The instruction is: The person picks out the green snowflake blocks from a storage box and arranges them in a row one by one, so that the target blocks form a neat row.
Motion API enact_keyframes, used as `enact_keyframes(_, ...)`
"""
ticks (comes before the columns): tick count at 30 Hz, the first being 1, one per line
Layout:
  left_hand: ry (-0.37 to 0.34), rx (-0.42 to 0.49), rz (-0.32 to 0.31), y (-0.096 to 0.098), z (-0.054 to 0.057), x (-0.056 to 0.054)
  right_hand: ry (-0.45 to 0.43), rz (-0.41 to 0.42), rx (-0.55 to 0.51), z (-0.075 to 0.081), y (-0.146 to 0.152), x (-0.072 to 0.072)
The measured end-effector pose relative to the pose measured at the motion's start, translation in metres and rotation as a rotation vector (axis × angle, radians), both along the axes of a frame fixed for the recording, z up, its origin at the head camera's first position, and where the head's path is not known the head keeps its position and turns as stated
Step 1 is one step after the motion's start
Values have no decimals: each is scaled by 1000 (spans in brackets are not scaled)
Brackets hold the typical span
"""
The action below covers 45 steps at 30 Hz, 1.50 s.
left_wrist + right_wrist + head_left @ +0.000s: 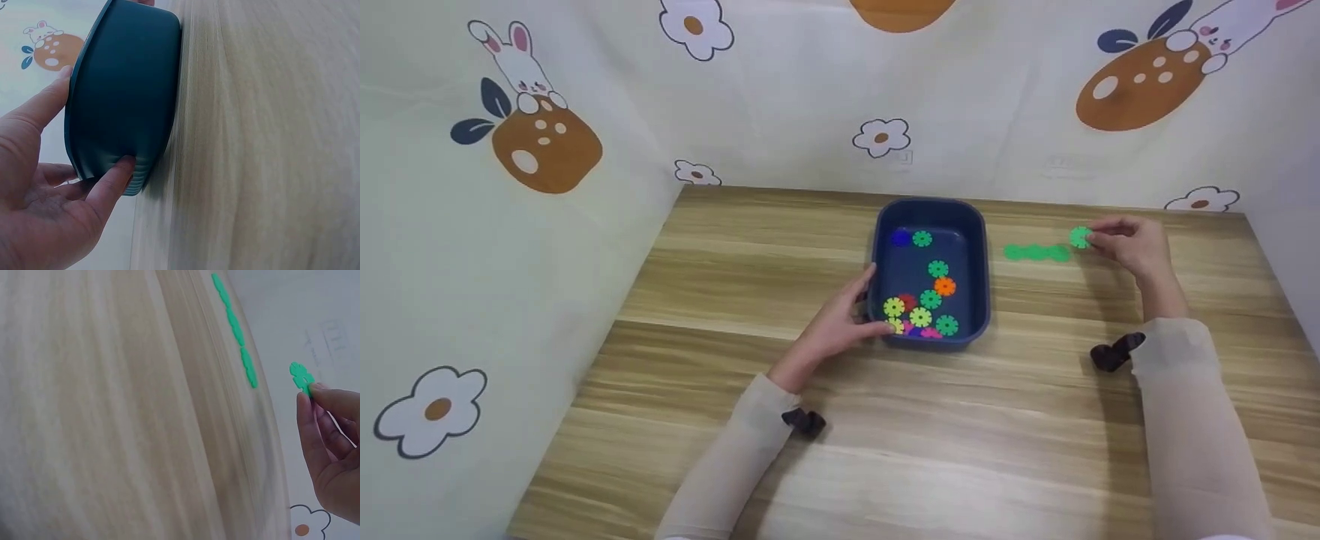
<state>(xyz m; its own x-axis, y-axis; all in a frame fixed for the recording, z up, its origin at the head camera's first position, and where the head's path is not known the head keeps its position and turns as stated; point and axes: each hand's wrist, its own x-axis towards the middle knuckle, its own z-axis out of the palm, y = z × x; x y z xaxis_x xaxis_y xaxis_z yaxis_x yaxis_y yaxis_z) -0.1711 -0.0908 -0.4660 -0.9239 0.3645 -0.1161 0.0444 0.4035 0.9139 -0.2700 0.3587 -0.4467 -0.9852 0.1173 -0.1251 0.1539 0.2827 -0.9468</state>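
Observation:
My right hand [1132, 244] pinches a green notched plastic disc [1081, 238] between thumb and fingertips, above the table. Beside it on the table lies a row of green discs [1036, 253], also seen as a thin green strip [233, 320] in the right wrist view. My left hand [840, 319] holds the near left corner of a dark blue plastic bin [981, 262], its thumb by the near rim. In the left wrist view a finger touches the bin's outer wall [124, 84]. Inside are green discs [937, 268], yellow discs [920, 317], an orange disc [945, 286] and several others.
The wood-grain table [780, 255] runs back to a pale curtain [787, 97] printed with rabbits and flowers. A second curtain side hangs at the left. Small black devices [1117, 352] sit at both wrists.

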Motion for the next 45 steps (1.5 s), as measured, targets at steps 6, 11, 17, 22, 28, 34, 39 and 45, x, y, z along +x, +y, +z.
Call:
enact_keyframes(6,17,35,-18,0,-1,-1,-22,13,-16,-5,4,0)
enact_keyframes(11,14,42,-24,1,-2,-1,-55,14,-61,-9,6,1)
enact_keyframes(17,11,37,-22,1,-3,0,-69,2,78,-17,7,2)
enact_keyframes(22,15,41,-21,1,-2,0,-58,-9,309,-19,4,-1)
enact_keyframes(28,28,43,-24,-1,-2,-1,-63,-36,442,-16,-2,-4)
enact_keyframes(34,16,47,-17,-1,-2,-2,-62,-24,533,-15,-8,-3)
enact_keyframes(39,1,56,-9,1,-3,-3,-74,-2,534,-16,-8,-2)
enact_keyframes(45,0,20,0,1,-3,-1,-87,-94,406,-17,-5,0)
